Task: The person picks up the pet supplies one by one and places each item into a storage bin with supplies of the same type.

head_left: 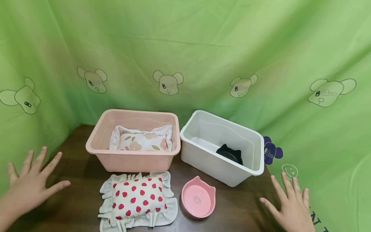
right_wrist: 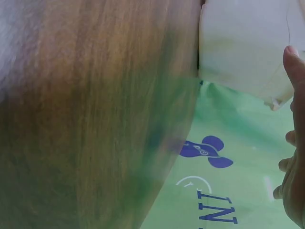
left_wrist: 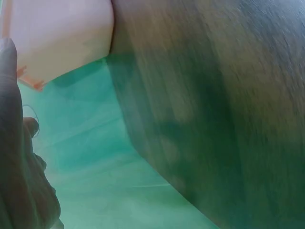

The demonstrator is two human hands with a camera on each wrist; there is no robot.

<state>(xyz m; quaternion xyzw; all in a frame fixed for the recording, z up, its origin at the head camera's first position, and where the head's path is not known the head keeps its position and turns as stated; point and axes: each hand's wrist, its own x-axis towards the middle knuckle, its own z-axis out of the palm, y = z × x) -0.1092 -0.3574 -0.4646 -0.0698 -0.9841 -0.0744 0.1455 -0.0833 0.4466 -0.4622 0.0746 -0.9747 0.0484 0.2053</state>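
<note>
My left hand (head_left: 32, 185) is spread with straight fingers at the left of the table, holding nothing. On the right, my right hand (head_left: 292, 206) is likewise spread and holds nothing. Between them lies a small strawberry-print pillow (head_left: 139, 196) with a pale ruffled edge. Beside it sits a pink cat-ear bowl (head_left: 197, 198) with a paw mark inside. Behind the pillow stands a pink bin (head_left: 131, 161) containing a floral pillow (head_left: 145, 141). To its right is a white bin (head_left: 214, 167), nearest my right hand, with a black cat-ear bowl (head_left: 230, 154) inside.
All these things stand on a dark brown wooden table (head_left: 78, 206). Green curtain cloth (head_left: 185, 42) printed with bear heads hangs close behind the bins and along both sides. The two bins stand side by side, almost touching at their rims.
</note>
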